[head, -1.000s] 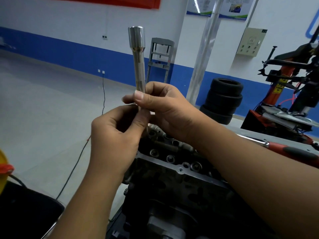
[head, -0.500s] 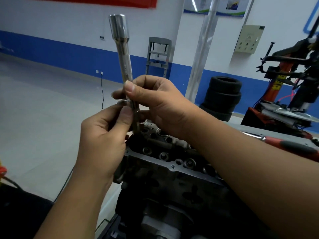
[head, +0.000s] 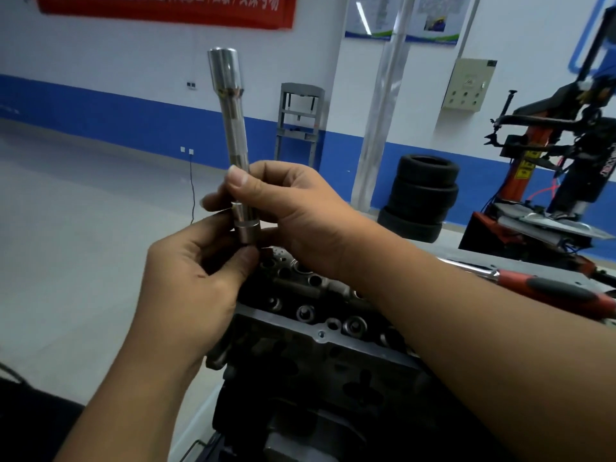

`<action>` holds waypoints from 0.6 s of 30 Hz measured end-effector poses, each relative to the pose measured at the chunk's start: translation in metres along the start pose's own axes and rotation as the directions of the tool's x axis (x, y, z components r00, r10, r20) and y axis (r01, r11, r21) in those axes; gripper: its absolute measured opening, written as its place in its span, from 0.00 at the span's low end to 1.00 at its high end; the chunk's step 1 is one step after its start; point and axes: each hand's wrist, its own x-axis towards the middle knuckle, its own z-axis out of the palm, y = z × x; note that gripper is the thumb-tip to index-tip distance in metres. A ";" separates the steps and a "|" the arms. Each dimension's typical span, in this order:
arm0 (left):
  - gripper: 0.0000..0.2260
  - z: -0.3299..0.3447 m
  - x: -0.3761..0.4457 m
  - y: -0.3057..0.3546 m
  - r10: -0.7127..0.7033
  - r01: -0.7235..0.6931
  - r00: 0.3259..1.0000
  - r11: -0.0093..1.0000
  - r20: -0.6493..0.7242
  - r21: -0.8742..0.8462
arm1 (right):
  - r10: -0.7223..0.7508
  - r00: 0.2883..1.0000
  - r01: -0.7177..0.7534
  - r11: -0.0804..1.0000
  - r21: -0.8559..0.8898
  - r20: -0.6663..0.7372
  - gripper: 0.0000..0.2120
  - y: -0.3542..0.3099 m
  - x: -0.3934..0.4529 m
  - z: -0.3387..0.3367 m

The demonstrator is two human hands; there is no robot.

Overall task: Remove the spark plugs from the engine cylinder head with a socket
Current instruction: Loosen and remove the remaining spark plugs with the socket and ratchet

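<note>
Where the frame is nearest, at lower centre, the engine cylinder head sits dark, valve bores and bolt holes facing up. Just above its far left corner, both hands meet at frame centre. Left hand: fingers curled, thumb and fingertips pinching the lower end of the socket from beneath. Right hand: thumb and curled fingers gripping the shaft just above a stepped collar. The socket is a long chrome tube, near upright, tilted slightly left, wide open end uppermost in the upper centre. Whether a spark plug sits in the lower end, cannot tell. At right, beyond the right forearm, a red-handled tool lies on the bench. Farther right: stacked tyres and a tyre changer before the blue-and-white wall.
</note>
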 end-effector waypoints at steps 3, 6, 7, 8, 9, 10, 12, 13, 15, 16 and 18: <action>0.25 -0.002 0.001 -0.002 -0.028 0.035 0.998 0.993 -0.059 0.110 | 0.019 1.000 -0.019 1.000 0.021 0.017 0.10 0.000 0.000 0.002; 0.17 0.000 -0.002 -0.001 -0.017 0.032 0.991 0.993 -0.131 0.114 | 0.020 1.000 -0.021 0.999 0.039 0.007 0.07 0.001 0.001 0.005; 0.15 0.000 -0.003 -0.001 -0.007 0.023 0.989 0.994 -0.145 0.111 | 0.010 1.000 -0.010 0.999 0.035 0.002 0.05 0.001 0.002 0.005; 0.13 0.000 -0.004 -0.001 0.001 0.015 0.988 0.994 -0.154 0.104 | -0.001 1.000 0.001 0.999 0.032 -0.002 0.05 0.002 0.002 0.005; 0.12 0.000 -0.004 -0.001 0.007 0.009 0.988 0.995 -0.153 0.098 | -0.011 1.000 0.011 1.000 0.030 -0.003 0.05 0.002 0.002 0.005; 0.12 0.000 -0.003 -0.001 0.008 0.005 0.991 0.996 -0.135 0.089 | -0.019 1.000 0.019 0.999 0.025 -0.003 0.05 0.001 0.001 0.005; 0.12 -0.002 0.000 -0.001 -0.022 0.025 0.999 0.998 -0.049 0.062 | -0.022 1.000 0.022 1.000 0.007 0.004 0.05 0.000 0.001 0.005; 0.14 -0.004 0.001 0.000 -0.044 0.043 0.999 0.997 0.006 0.057 | -0.015 1.000 0.015 1.000 -0.003 0.005 0.05 0.000 0.002 0.004; 0.20 -0.006 0.002 0.001 -0.086 0.082 0.993 0.995 0.077 0.057 | 0.004 1.000 -0.003 1.000 -0.012 0.001 0.06 -0.001 0.002 0.004; 0.22 -0.006 0.002 0.001 -0.099 0.094 0.992 0.993 0.077 0.066 | 0.012 1.000 -0.012 1.000 -0.009 0.002 0.07 -0.001 0.002 0.004; 0.24 -0.004 0.002 0.002 -0.097 0.094 0.995 0.991 0.022 0.094 | 0.022 1.000 -0.022 1.000 0.005 0.013 0.06 -0.001 0.002 0.003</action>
